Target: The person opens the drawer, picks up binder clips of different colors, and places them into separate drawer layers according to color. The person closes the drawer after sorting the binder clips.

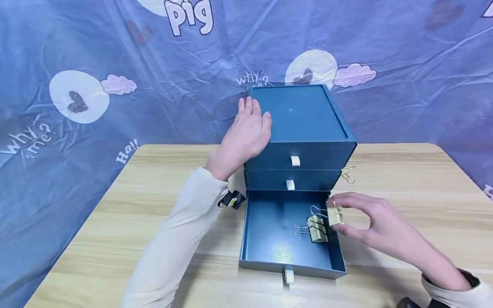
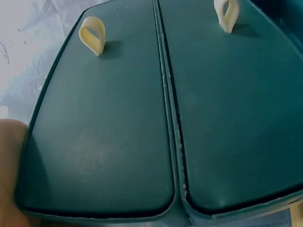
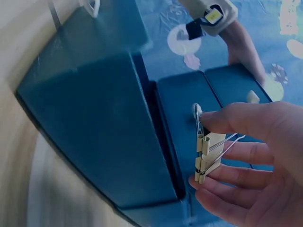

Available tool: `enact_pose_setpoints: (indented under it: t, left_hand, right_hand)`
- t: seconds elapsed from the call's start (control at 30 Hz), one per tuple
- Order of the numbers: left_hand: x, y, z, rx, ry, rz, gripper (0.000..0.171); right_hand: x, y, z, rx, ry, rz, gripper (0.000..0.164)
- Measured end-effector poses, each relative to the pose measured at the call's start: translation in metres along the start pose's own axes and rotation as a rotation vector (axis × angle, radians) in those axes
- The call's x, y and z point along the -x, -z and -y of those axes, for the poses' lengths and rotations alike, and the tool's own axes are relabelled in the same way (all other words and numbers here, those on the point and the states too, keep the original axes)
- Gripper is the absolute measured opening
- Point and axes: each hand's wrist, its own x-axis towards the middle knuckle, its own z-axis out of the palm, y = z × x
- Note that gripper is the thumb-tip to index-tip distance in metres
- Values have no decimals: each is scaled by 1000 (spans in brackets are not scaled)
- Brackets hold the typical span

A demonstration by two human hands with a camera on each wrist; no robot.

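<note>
A blue drawer box [image 1: 304, 113] stands on the table with its bottom drawer [image 1: 269, 231] pulled out. My left hand [image 1: 246, 132] rests on the top left edge of the box, fingers extended; part of it shows at the left in the left wrist view. Over the drawer's right wall, my right hand [image 1: 369, 218] pinches a pale yellow binder clip [image 1: 334, 215] between thumb and fingers. Its wire handles stick out in the right wrist view, where the clip [image 3: 208, 153] is close up. Inside the drawer, near the right wall, lies another yellow binder clip [image 1: 317, 229].
A further yellow binder clip [image 1: 347, 172] is beside the box's right side, partly hidden. White pull tabs [image 1: 295, 161] are on the drawer fronts. The wooden table [image 1: 154, 214] extends to both sides, and a printed blue cloth [image 1: 185, 85] hangs behind.
</note>
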Motion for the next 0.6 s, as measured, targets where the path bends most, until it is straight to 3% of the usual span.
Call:
enact_pose_setpoints:
  t: [0.4, 0.6]
  left_hand:
    - [9, -6, -7, -10, -33, -20, 58]
    - [17, -7, -2, -17, 12, -47, 58]
  right_hand:
    - [-8, -24, 11, -36, 31, 0, 44]
    - [-15, -38, 15, -60, 44, 43, 41]
